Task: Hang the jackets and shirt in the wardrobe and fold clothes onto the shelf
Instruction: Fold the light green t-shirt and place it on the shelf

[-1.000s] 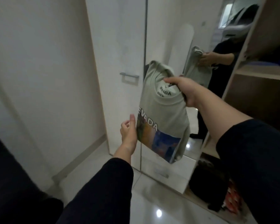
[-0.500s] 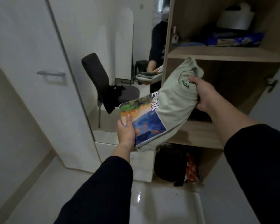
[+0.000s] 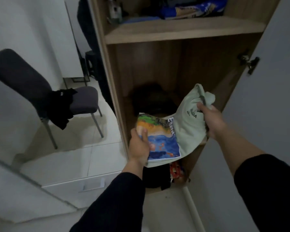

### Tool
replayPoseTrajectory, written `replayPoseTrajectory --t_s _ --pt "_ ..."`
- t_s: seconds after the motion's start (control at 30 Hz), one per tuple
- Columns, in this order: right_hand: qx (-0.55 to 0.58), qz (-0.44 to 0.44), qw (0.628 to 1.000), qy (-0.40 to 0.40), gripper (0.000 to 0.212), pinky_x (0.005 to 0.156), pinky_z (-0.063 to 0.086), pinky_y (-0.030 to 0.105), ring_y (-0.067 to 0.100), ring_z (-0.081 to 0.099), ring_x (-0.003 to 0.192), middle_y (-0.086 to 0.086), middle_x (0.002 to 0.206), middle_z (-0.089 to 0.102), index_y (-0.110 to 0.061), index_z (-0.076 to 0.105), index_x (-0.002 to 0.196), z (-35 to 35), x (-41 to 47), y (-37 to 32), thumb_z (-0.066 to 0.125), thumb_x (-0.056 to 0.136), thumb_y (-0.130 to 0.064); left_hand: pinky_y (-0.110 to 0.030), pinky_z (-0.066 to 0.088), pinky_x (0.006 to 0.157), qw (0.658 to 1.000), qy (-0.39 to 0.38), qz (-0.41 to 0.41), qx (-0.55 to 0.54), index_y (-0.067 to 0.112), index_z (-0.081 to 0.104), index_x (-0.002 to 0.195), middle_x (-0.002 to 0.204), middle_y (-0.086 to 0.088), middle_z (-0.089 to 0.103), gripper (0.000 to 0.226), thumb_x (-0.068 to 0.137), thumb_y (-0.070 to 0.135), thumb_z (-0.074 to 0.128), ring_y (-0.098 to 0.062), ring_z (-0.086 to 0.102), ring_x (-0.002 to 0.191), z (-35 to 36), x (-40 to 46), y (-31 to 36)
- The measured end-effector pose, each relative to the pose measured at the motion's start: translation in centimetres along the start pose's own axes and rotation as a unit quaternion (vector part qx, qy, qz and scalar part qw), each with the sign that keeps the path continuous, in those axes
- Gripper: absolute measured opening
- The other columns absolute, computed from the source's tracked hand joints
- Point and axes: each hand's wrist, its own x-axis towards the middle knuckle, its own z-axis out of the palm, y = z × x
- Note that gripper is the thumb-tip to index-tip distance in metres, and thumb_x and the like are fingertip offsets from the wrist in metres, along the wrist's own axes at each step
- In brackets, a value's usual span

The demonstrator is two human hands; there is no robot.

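Head view: I see my left hand (image 3: 139, 146) gripping the folded T-shirt (image 3: 187, 129) at its printed end. My right hand (image 3: 211, 119) fingers clutch its collar, just above the wardrobe shelf (image 3: 129, 108)

The folded T-shirt (image 3: 182, 131), gripped by the left hand (image 3: 139, 146) and right hand (image 3: 211, 121), now sits lower and nearer the middle shelf opening (image 3: 157, 77), the wardrobe filling more of the view.

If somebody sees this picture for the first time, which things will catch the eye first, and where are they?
First, the folded pale green T-shirt with a colourful print, at the centre, held by the left hand and right hand in front of the wooden wardrobe's middle shelf. Then the dark chair at the left, with black clothing draped on it.
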Motion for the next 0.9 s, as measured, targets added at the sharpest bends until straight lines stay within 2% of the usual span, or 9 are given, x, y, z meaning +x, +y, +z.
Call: replayPoseTrajectory --t_s 0.13,0.2,0.27,0.33,0.47,0.63,0.77,0.83,0.9 --pt "0.008 0.018 0.999 0.026 0.023 0.082 0.052 0.033 0.016 0.066 0.086 0.003 0.099 0.069 -0.019 0.060 0.112 -0.5 6.2 4.7 0.059 0.093 -0.032 -0.007 0.037 0.043 1.000 0.003 -0.009 0.010 0.016 0.044 0.111 0.076 0.006 0.054 0.017 0.101 0.030 0.042 -0.003 0.050 0.058 4.5 5.1 -2.2" --pt "0.017 0.028 0.999 0.024 0.024 0.080 0.053 0.032 0.016 0.066 0.087 0.002 0.098 0.069 -0.019 0.060 0.114 -0.2 9.5 7.6 0.057 0.094 -0.031 -0.004 0.036 0.041 0.999 0.016 -0.010 0.026 0.019 0.043 0.109 0.074 0.007 0.054 0.014 0.101 0.030 0.042 -0.001 0.050 0.057 6.4 8.2 -4.0" --pt "0.003 0.026 0.999 0.024 0.020 0.075 0.054 0.030 0.016 0.066 0.086 0.003 0.096 0.069 -0.018 0.061 0.111 0.3 12.8 10.2 0.055 0.096 -0.030 -0.011 0.042 0.050 0.999 0.035 -0.014 0.039 0.020 0.043 0.111 0.082 0.000 0.060 0.018 0.100 0.035 0.042 -0.011 0.054 0.061 8.3 11.4 -6.3" --pt "-0.014 0.018 0.999 0.028 0.020 0.081 0.055 0.034 0.020 0.066 0.090 0.006 0.100 0.069 -0.016 0.061 0.109 1.1 15.9 12.7 0.055 0.095 -0.030 -0.025 0.045 0.065 0.997 0.051 -0.011 0.056 0.017 0.045 0.118 0.090 -0.005 0.062 0.028 0.099 0.038 0.042 -0.023 0.058 0.071 9.8 14.3 -8.4" --pt "0.004 0.008 0.999 0.044 0.026 0.096 0.051 0.041 0.025 0.064 0.102 0.009 0.111 0.067 -0.015 0.060 0.116 2.8 21.8 15.9 0.056 0.095 -0.031 -0.031 0.041 0.069 0.993 0.090 0.002 0.075 0.019 0.044 0.121 0.088 -0.001 0.056 0.030 0.100 0.039 0.039 -0.027 0.057 0.078 12.0 19.1 -11.4" --pt "0.036 0.084 0.996 0.006 0.053 0.089 0.055 0.048 0.029 0.069 0.097 0.010 0.111 0.069 -0.017 0.057 0.126 3.2 27.4 19.0 0.063 0.082 -0.047 -0.037 0.042 0.075 0.981 0.123 -0.034 0.144 0.011 0.040 0.126 0.110 -0.018 0.061 0.039 0.099 0.039 0.040 -0.039 0.060 0.099 13.2 22.5 -13.6" --pt "0.018 0.107 0.993 0.051 0.033 0.097 0.051 0.047 0.032 0.065 0.103 0.013 0.115 0.067 -0.009 0.061 0.121 2.1 27.2 20.5 0.060 0.090 -0.019 -0.042 0.042 0.083 0.963 0.135 -0.083 0.217 0.009 0.032 0.135 0.123 -0.024 0.057 0.051 0.097 0.042 0.039 -0.044 0.056 0.109 13.6 22.0 -14.7" --pt "-0.002 0.079 0.993 0.091 0.030 0.098 0.050 0.042 0.029 0.062 0.105 0.011 0.115 0.063 -0.012 0.059 0.121 1.3 26.2 20.4 0.060 0.091 -0.011 -0.042 0.041 0.079 0.961 0.130 -0.069 0.233 0.011 0.030 0.135 0.122 -0.023 0.056 0.049 0.097 0.041 0.039 -0.043 0.056 0.108 13.5 21.2 -14.9" --pt "-0.105 0.010 0.982 0.157 0.026 0.092 0.050 0.035 0.024 0.060 0.101 0.005 0.108 0.060 -0.016 0.061 0.116 0.6 24.2 20.0 0.057 0.092 -0.007 -0.041 0.039 0.076 0.959 0.119 -0.062 0.248 0.012 0.033 0.131 0.121 -0.023 0.056 0.043 0.098 0.039 0.040 -0.043 0.056 0.107 12.9 20.6 -15.1"
